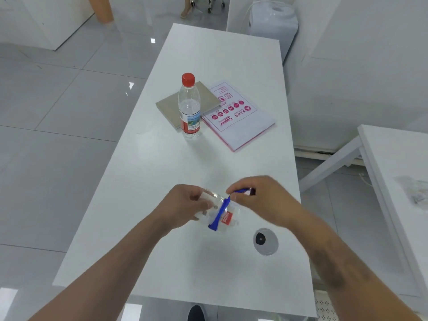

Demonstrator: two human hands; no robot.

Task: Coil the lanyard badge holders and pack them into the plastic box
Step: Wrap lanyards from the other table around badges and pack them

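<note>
A clear badge holder (228, 216) with a red label is held just above the white table (162, 170), near its front. My left hand (185, 205) grips the holder's left side. A blue lanyard strap (221, 213) runs diagonally across the holder. My right hand (257, 198) pinches the strap's upper end, with a dark clip showing between the fingers. No plastic box is in view.
A water bottle (189, 107) with a red cap stands mid-table, in front of a grey pad (171, 105). A pink-printed paper pack (238, 117) lies to its right. A round cable grommet (265, 241) sits near my right forearm. Another white table (398, 163) stands at the right.
</note>
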